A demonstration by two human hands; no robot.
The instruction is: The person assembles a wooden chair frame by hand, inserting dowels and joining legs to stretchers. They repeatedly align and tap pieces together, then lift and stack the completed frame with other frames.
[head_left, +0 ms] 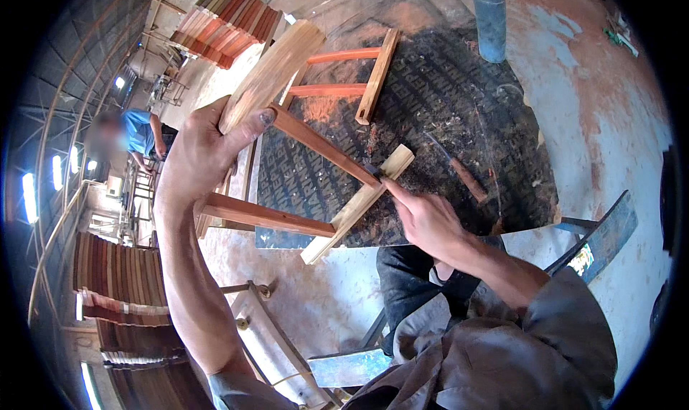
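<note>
Clasping wooden frame (323,146) at top, left hand (199,146), right hand (432,223) by lower rail (353,213), grip unclear

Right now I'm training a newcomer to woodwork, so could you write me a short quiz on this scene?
1. True or false: the wooden-handled tool lies on the dark sheet.
2. The left hand holds: A, a broad pale board; B, the blue-grey cylinder; C, the wooden-handled tool.
3. Fill in: the wooden frame lying beyond the hands shows ___ orange-red crosspieces.

Key: 1, true; 2, A; 3, two.
</note>
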